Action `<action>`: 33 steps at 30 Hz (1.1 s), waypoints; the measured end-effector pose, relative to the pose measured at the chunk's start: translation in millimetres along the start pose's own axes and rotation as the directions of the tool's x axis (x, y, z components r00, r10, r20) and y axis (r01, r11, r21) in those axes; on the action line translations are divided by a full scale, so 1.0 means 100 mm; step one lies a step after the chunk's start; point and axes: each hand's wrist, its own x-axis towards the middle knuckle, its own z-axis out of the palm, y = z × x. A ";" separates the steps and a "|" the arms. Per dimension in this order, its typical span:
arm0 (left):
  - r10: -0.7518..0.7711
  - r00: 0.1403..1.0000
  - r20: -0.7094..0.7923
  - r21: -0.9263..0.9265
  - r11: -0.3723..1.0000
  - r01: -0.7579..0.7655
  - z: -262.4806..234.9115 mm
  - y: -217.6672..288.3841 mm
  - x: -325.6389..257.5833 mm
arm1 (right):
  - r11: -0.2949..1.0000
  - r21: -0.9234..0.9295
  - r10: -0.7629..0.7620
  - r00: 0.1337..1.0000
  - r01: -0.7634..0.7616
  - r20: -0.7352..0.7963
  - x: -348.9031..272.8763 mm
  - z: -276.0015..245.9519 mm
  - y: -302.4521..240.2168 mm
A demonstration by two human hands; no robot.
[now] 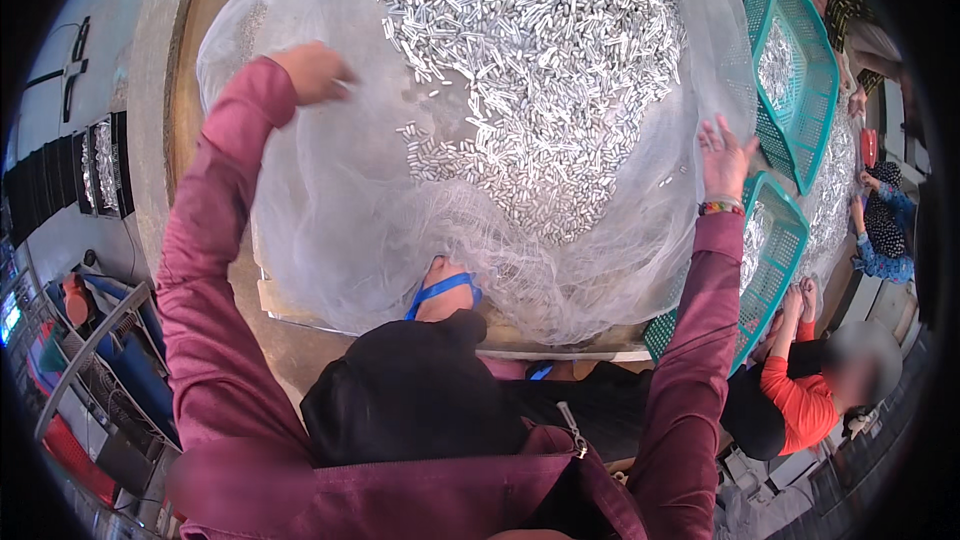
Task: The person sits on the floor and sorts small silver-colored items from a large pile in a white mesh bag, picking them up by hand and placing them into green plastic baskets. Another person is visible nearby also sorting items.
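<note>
A wide sheet of white mesh netting [330, 210] lies over a pale surface, with a big heap of small silvery metal pins [530, 70] spread on it. My left hand [315, 72] is over the netting, left of the heap, its fingers bent and somewhat apart, with nothing visible in them. Over the netting's right side is my right hand [725, 155], fingers spread, nothing gripped. It lies close to two green plastic baskets. Some netting is bunched toward me, around my foot [447, 292] in a blue-strapped sandal.
The far green basket [820, 90] and the near green basket [795, 240] hold silvery pieces. Beyond them is another silvery spread [830, 210]. A co-worker in an orange top [800, 395] sits at right; others are farther off. A metal-framed rack [95, 360] stands at left.
</note>
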 end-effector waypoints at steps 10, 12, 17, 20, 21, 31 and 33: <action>0.636 0.459 -0.620 0.293 0.730 -0.617 0.21 2.52 0.42 | 0.678 -0.426 -0.164 0.689 0.598 0.706 -1.10 0.23 0.81; 0.700 0.431 -0.569 0.118 0.588 -0.800 0.42 2.43 0.83 | 0.619 -0.620 -0.109 0.834 0.482 0.541 -1.17 0.26 0.95; 0.576 0.632 -0.519 0.033 0.752 -0.658 1.23 2.23 1.21 | 0.561 -0.676 -0.185 0.868 0.478 0.461 -1.39 0.34 1.22; 0.503 0.661 -0.557 0.009 0.799 -0.601 1.28 2.02 1.29 | 0.392 -0.663 -0.205 0.763 0.638 0.613 -1.61 0.34 1.37; 0.410 0.703 -0.581 -0.122 0.810 -0.573 1.24 1.92 1.29 | 0.325 -0.626 -0.212 0.700 0.709 0.682 -1.67 0.34 1.42; -0.250 0.940 -0.232 -0.944 -0.177 -0.280 1.04 1.28 0.72 | 0.607 -0.580 -0.042 0.752 0.543 0.658 -1.65 0.64 1.33; -0.182 0.961 -0.210 -0.887 -0.378 -0.265 1.08 1.27 0.68 | 0.515 -0.616 -0.091 0.753 0.596 0.651 -1.62 0.71 1.23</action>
